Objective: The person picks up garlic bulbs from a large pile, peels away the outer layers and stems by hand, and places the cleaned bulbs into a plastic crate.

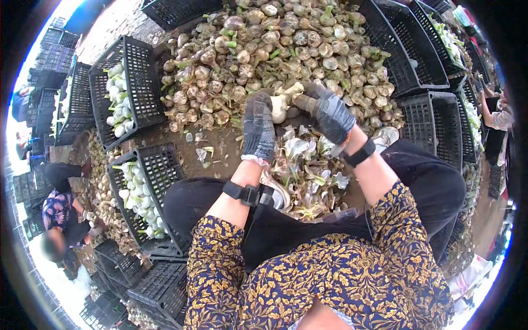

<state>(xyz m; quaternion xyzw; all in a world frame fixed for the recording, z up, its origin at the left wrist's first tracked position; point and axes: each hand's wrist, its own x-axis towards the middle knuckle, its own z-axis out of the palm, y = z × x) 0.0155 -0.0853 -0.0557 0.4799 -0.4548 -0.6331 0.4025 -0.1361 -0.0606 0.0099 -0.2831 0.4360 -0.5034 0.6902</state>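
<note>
Both of my hands wear grey and dark work gloves and meet over the near edge of a big heap of garlic bulbs [258,60]. A pale garlic bulb [279,113] with a short stem is between them. My left hand [259,125] is closed against the bulb's left side. My right hand [330,116] closes its fingers at the stem side of the same bulb; some of its fingertips are hidden. Below the hands, loose garlic skins [308,170] are piled on the ground between my legs.
Black plastic crates of white garlic stand on the left, one upper [143,82] and one lower [157,165]. More black crates [432,124] line the right. A co-worker [63,209] sits at far left; another person's arm [495,115] shows at far right.
</note>
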